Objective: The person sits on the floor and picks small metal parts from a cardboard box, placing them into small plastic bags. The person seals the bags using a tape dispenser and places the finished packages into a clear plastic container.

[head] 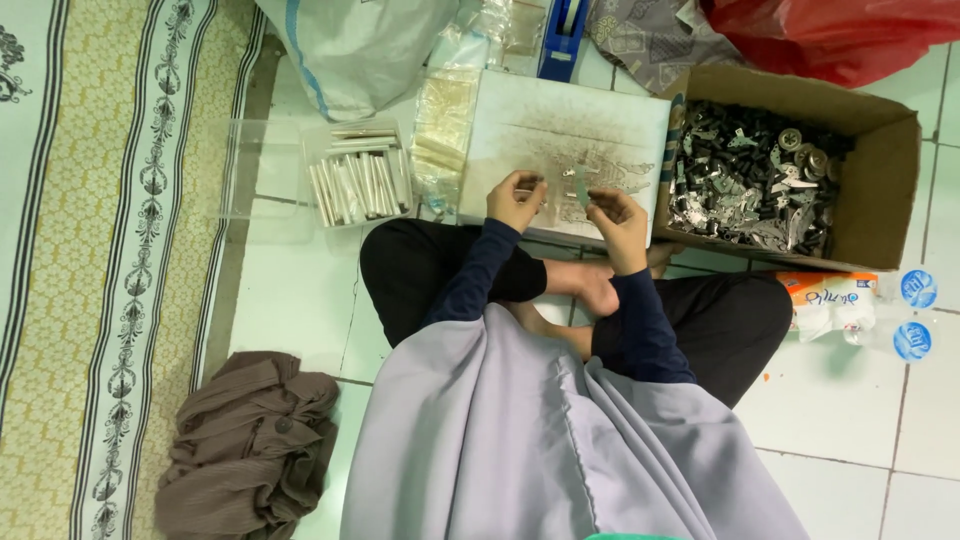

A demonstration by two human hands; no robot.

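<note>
I see a small metal piece (580, 187) pinched between the thumb and fingers of the right hand (615, 222). It is thin and grey, and too small for me to tell its shape. The left hand (514, 198) is just beside it, fingers curled in tight around something tiny. I cannot make out what that thing is, only a bit of grey at the fingertips. The two hands are close but not touching.

Right under both hands is a white board (560, 130) with dark smudges and a few little metal bits on it. The hands hide its near edge.

Past the right hand, further to that side, is a cardboard box (890, 180) full of small metal parts (750, 185). They lie in a jumbled heap, so I cannot tell one from another. Near that box are a packet of tissues (828, 300) and two bottle caps (915, 312).

Past the left hand is a clear plastic tray (285, 170) with a row of silver sticks (358, 185). Between tray and board are clear plastic bags (442, 130).

Beyond the board, a blue tape holder (562, 35), a white sack (350, 50) and a red bag (840, 35) are cut off at the top. A brown cloth (250, 445) lies crumpled near the left elbow.
</note>
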